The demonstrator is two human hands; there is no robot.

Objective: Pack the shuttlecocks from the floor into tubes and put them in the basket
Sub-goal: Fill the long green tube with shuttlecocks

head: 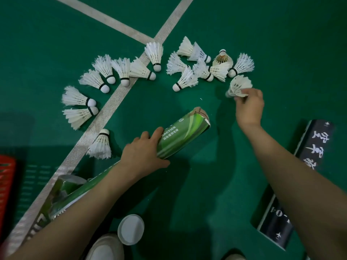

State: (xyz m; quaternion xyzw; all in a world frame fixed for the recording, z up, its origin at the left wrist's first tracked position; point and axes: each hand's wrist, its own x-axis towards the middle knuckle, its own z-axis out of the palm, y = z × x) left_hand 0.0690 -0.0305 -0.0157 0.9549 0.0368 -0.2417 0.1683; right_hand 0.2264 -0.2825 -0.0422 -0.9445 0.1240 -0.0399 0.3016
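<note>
At the far left edge stood a red crate [6,184], with a green slotted basket [32,181] just beside it. White feather shuttlecocks lay in an arc on the green court floor [262,25]. The left group [105,72] straddled a white court line [112,102], and one lone shuttlecock [100,145] lay nearer the basket. The left hand [142,152] gripped a green cardboard tube [185,132] with fingers curled over it. The tube's torn open end was raised and pointed up and right; its lower length ran under the forearm. A white lid [130,229] lay beside a white shoe [105,248]. The right cluster [202,66] was heaped, with several shuttlecocks touching. The right hand [248,107] pinched one shuttlecock [239,86] by its feathers at the arc's right end. A black tube [315,147] lay on the floor, partly hidden by the right forearm.
</note>
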